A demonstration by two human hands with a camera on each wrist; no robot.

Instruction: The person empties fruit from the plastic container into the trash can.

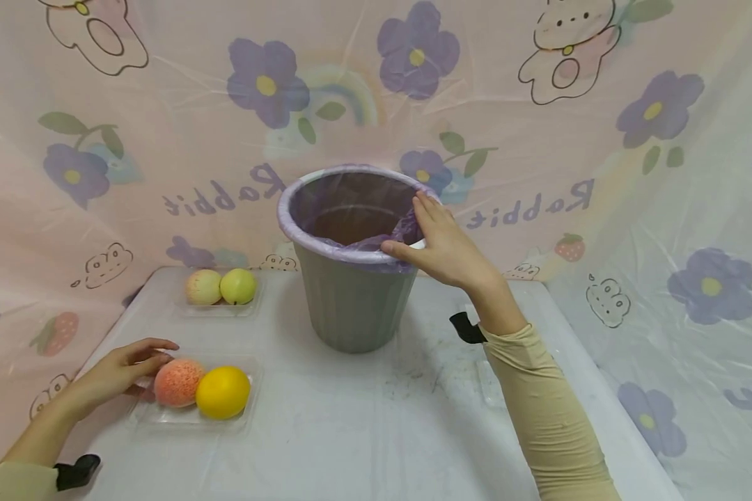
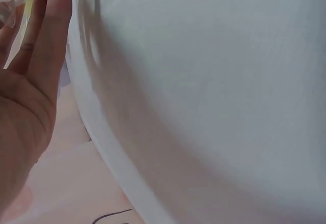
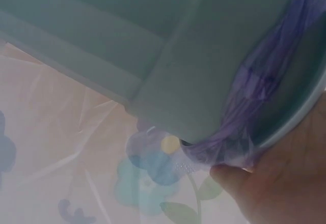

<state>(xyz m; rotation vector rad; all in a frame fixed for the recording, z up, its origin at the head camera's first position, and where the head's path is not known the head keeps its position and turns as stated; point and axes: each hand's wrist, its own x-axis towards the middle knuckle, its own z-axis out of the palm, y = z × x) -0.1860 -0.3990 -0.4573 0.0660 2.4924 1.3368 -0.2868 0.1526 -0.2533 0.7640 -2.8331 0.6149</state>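
A grey waste bin (image 1: 357,299) stands upright at the table's back middle, its rim covered by a thin purple liner bag (image 1: 288,209). My right hand (image 1: 441,247) rests on the rim's right front, thumb and fingers spread and fairly straight. Bunched purple plastic shows beside it, and the right wrist view shows the liner (image 3: 254,81) gathered by the thumb. At the front left, my left hand (image 1: 122,369) is beside a pinkish-orange peach (image 1: 177,383), fingers loosely bent at the clear plastic tray (image 1: 191,423). A yellow round fruit (image 1: 223,393) sits against the peach.
Behind, another clear tray (image 1: 216,311) holds a pale yellow-pink fruit (image 1: 203,287) and a green fruit (image 1: 239,287). A clear container (image 1: 491,383) lies partly behind the right forearm. White cloth covers the table (image 1: 351,431); a patterned curtain (image 1: 363,139) hangs behind.
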